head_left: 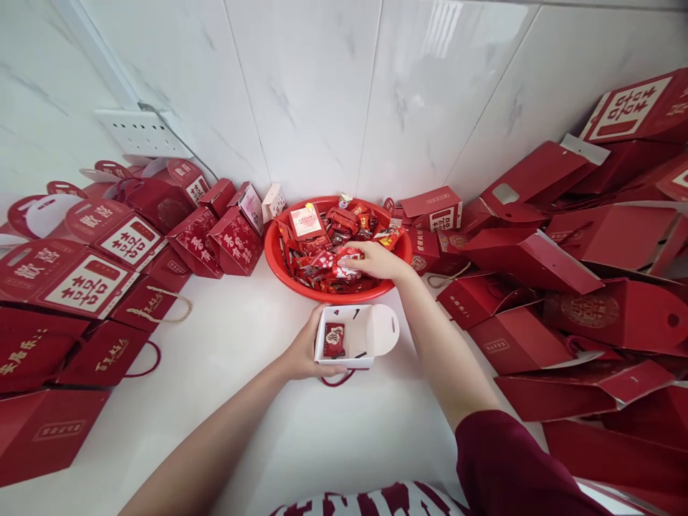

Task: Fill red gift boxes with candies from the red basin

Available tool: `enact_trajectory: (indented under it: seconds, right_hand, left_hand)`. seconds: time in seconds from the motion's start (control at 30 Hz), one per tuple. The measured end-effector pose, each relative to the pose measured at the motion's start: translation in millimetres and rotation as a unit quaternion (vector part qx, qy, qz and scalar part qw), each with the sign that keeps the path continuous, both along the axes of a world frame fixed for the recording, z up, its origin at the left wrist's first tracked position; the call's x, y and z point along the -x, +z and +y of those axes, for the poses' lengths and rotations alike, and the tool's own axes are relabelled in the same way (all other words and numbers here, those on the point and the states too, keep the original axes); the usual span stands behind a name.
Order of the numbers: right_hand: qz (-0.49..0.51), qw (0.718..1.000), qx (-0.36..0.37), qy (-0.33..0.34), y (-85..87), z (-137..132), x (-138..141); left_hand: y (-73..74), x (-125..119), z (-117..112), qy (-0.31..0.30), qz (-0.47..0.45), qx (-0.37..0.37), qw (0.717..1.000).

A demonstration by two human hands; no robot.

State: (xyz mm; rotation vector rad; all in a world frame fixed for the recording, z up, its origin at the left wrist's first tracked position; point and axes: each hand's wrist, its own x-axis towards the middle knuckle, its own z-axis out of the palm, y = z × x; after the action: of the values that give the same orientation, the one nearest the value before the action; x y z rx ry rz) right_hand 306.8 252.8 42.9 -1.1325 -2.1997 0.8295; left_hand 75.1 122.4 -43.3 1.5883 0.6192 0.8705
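Observation:
My left hand [304, 352] grips the left side of a small open gift box [365, 331] with a white inside and its flap folded back to the right. One red wrapped sweet [334, 339] lies inside it. My right hand [376, 261] reaches into a red round basin [275, 252] heaped with red wrapped sweets [322, 244]. Its fingers are closed on a small red and white wrapped sweet [344, 265] at the top of the heap.
Closed red gift boxes [86, 283] with white labels crowd the white table [236, 373] on the left. Open and flattened red boxes [580, 287] pile up on the right. A white tiled wall [344, 93] stands behind, with a white power strip [140, 132] at the left.

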Motion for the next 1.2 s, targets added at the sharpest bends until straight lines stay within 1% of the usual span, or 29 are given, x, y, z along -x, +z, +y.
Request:
enact_trajectory:
  seconds: [0.07,0.13,0.27,0.33,0.37,0.43,0.5,0.57,0.6,0.67,0.73,0.77,0.83,0.93,1.0,1.1,1.2]
  right_hand:
    - [0.054,0.997,0.029,-0.044,-1.8,0,1]
    - [0.074,0.993,0.043,-0.083,-4.0,0,2]
    - [0.096,0.982,0.002,-0.160,-6.2,3,1]
    - [0.108,0.973,-0.031,-0.201,-6.2,3,1]
    - [0.108,0.971,-0.055,-0.208,-5.9,3,1]
    - [0.088,0.972,-0.120,-0.184,-4.7,1,2]
    - [0.055,0.972,-0.193,-0.121,-1.9,-4,5]
    - [0.039,0.971,-0.231,-0.047,2.3,-9,9]
    - [0.038,0.972,-0.230,-0.009,4.7,-11,12]
    - [0.026,0.976,-0.207,0.070,8.9,-15,20]
    - [-0.024,0.972,-0.183,0.142,11.3,-16,29]
    - [-0.061,0.969,-0.176,0.165,11.5,-16,34]
    - [-0.139,0.962,-0.158,0.176,10.0,-14,44]
    - [-0.204,0.962,-0.109,0.146,4.7,-9,54]
    - [-0.207,0.965,-0.086,0.136,1.5,-6,57]
    - [-0.187,0.971,-0.078,0.130,0.3,-5,52]
    - [-0.125,0.983,-0.091,0.099,2.7,-12,41]
  left_hand:
    - [-0.7,1,1,0.001,0.000,-0.007,1.000]
    - [-1.5,1,1,0.000,0.001,-0.014,1.000]
    - [-2.5,1,2,-0.004,-0.002,-0.017,1.000]
    - [-2.7,1,2,-0.007,-0.006,-0.014,1.000]
    - [-2.8,1,1,-0.007,-0.007,-0.013,1.000]
    - [-2.6,0,1,-0.005,-0.008,-0.010,1.000]
    - [-2.1,0,1,-0.002,-0.007,-0.012,1.000]
    - [-1.2,-1,1,0.002,-0.005,-0.014,1.000]
    - [-0.6,-1,1,0.004,-0.004,-0.016,1.000]
    - [0.4,-1,2,0.006,-0.002,-0.022,1.000]
    - [1.1,-1,2,0.008,0.002,-0.032,0.999]
    - [1.2,-1,2,0.008,0.002,-0.034,0.999]
    - [0.6,-1,2,0.003,-0.005,-0.029,1.000]
    - [-1.6,0,2,-0.006,-0.014,-0.013,1.000]
    - [-2.6,1,2,-0.005,-0.006,-0.012,1.000]
    - [-1.9,1,2,-0.004,0.003,-0.016,1.000]
    - [0.5,-1,1,0.002,0.002,-0.019,1.000]
